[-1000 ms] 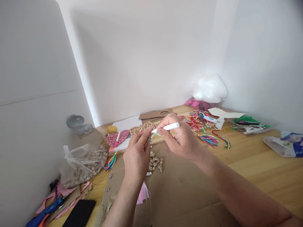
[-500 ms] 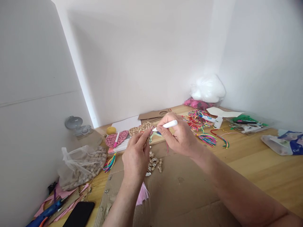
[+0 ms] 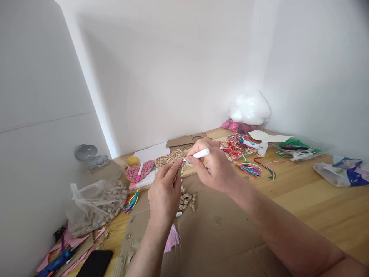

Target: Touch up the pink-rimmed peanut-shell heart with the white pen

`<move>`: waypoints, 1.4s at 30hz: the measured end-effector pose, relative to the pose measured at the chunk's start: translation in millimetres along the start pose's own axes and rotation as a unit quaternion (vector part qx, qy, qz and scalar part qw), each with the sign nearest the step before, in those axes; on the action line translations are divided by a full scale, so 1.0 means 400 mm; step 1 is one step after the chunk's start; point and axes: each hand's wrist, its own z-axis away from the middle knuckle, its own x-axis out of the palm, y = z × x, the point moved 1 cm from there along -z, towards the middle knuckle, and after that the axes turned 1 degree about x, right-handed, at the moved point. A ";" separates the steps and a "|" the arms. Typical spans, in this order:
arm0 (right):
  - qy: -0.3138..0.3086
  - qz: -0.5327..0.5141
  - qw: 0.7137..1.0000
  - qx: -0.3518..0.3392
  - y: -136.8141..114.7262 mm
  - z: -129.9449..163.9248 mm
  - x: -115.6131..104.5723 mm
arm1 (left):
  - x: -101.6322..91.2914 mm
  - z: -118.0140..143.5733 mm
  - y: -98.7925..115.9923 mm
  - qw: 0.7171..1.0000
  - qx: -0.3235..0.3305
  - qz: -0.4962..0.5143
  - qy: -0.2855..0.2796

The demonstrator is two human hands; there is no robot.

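In my right hand (image 3: 213,167) is a white marker pen (image 3: 201,154), pinched between thumb and fingers with its tip pointing left. That tip meets the fingertips of my left hand (image 3: 165,190), which pinch something small with a pinkish edge, mostly hidden by the fingers. Below the hands, loose peanut shells (image 3: 187,200) lie on a cardboard sheet (image 3: 219,231). A pink tassel (image 3: 172,240) shows beside my left forearm. Behind my left hand are a pink heart covered in peanut shells (image 3: 147,167), with a pink-tipped pen (image 3: 139,172) on it, and a plain peanut-shell piece (image 3: 170,157).
At left stand a mesh bag of peanuts (image 3: 98,204), a phone (image 3: 95,263) and a blue glue gun (image 3: 54,263). Rightward lie colourful threads (image 3: 236,146), a small white bottle (image 3: 262,148), a plastic tray (image 3: 302,150) and a tissue pack (image 3: 343,171).
The marker in my right hand has tipped a little and shifted slightly left. My left hand keeps its pinch. The whole view has shifted a little.
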 end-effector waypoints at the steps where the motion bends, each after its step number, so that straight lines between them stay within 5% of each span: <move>1: 0.000 0.021 1.000 -0.009 0.001 0.001 0.002 | 0.000 0.000 -0.001 1.000 -0.002 0.005 -0.002; 5: 0.007 0.073 0.997 -0.018 0.015 -0.003 -0.002 | -0.001 -0.002 0.001 0.998 -0.010 0.058 -0.011; 29: 0.003 -0.091 0.994 0.066 0.023 -0.009 -0.018 | -0.009 -0.002 0.010 0.998 -0.002 0.067 -0.005; 42: 0.003 -0.169 0.976 0.135 0.054 -0.003 -0.013 | -0.013 -0.007 0.025 0.987 -0.018 0.159 -0.019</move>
